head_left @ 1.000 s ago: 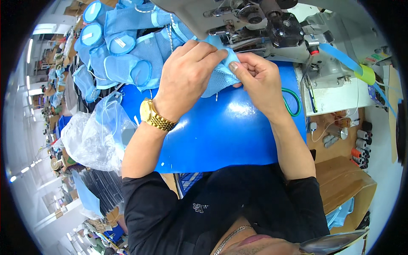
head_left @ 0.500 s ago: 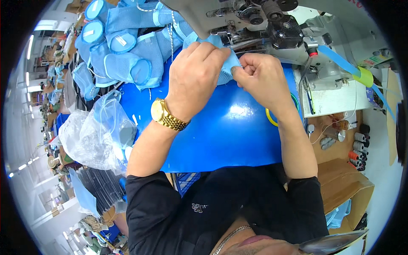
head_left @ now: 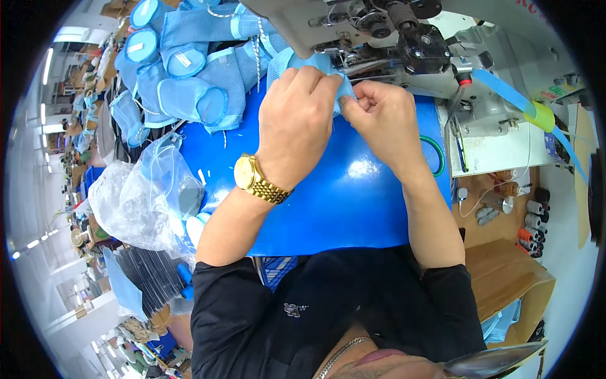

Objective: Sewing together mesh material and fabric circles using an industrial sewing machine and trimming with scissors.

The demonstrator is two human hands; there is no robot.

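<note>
A light blue mesh fabric piece (head_left: 344, 90) is under the head of the sewing machine (head_left: 404, 44). My left hand (head_left: 299, 117) has its fingers bent down onto the fabric's left part, and its fingertips are hidden behind the knuckles. With thumb and forefinger, my right hand (head_left: 384, 117) pinches the right edge of the same piece. Both hands are close together, just in front of the machine. The needle area is mostly covered by the machine's parts.
Several blue mesh pouches (head_left: 189, 95) with white cords are heaped at the left. Clear plastic bags (head_left: 129, 202) lie in front of them. A blue tape (head_left: 505, 90) runs through a yellow-green ring (head_left: 541, 115) at the right. Near my right forearm lies a green ring (head_left: 435, 155).
My left hand and wrist have shifted slightly right and toward me. The right forearm has moved a little left, now covering the yellow ring. Both hands keep their hold on the fabric.
</note>
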